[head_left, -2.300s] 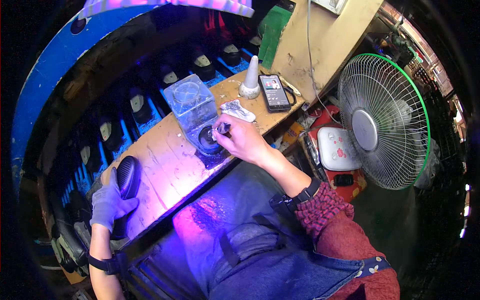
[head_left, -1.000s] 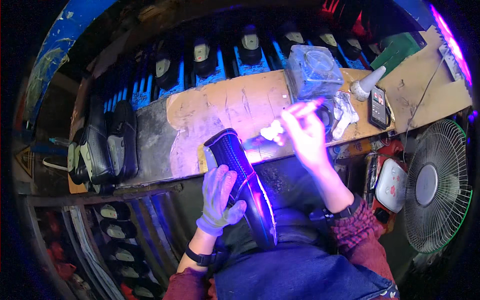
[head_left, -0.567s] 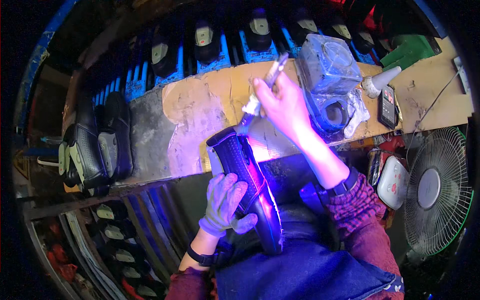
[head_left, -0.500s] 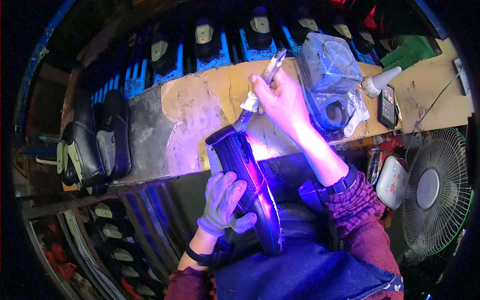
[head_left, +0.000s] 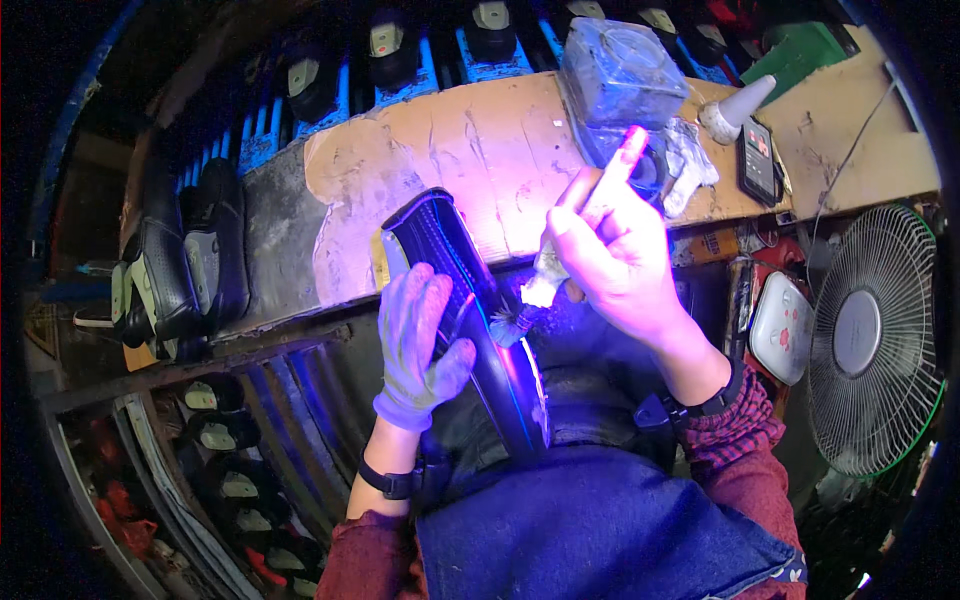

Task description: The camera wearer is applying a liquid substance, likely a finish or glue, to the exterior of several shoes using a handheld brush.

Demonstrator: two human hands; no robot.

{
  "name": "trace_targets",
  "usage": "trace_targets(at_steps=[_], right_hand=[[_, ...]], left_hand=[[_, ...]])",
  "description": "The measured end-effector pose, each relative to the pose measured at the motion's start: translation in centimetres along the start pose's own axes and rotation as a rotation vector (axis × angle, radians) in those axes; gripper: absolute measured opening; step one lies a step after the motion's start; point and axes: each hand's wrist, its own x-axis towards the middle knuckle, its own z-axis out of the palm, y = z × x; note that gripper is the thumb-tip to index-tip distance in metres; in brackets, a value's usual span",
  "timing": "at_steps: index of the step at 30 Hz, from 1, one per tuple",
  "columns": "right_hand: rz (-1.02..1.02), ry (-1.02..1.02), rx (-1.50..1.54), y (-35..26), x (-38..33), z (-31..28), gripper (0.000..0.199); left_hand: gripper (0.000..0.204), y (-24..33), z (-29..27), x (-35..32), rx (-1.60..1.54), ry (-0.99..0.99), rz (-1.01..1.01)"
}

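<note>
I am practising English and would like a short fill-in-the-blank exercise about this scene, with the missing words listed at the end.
1. The left hand, which holds the black shoe, wears a grey ____.
2. The right hand holds a ____ with dark bristles.
3. The fan stands at the picture's ____ edge.

Missing words: glove; brush; right.

Brush handle (head_left: 549,262) partly hidden by right grip (head_left: 622,262); phone screen (head_left: 757,158) unreadable.
</note>
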Motion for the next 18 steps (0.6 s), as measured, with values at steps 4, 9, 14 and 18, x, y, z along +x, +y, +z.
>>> trace_targets(at_steps=[4, 9, 14, 18], right_hand=[[-0.083, -0.021, 0.002, -2.1, -1.8, -0.4, 0.015], [-0.203, -0.087, -0.007, -3.6, -3.8, -1.4, 0.011], [-0.59, -0.183, 0.072, -4.1, -3.9, -1.6, 0.014], [-0.698, -0.317, -0.182, -6.4, -3.6, -2.8, 0.023]], left_hand=[[0.051, 0.0, -0.1, 0.4, 0.028, 0.008, -0.061], [0.043, 0.0, 0.3, 1.9, 0.1, 0.052, -0.068], [0.055, -0.6, -0.7, 3.6, 0.189, 0.146, 0.323], [0.079, 1.1, -2.2, 5.3, 0.122, 0.205, 0.201]])
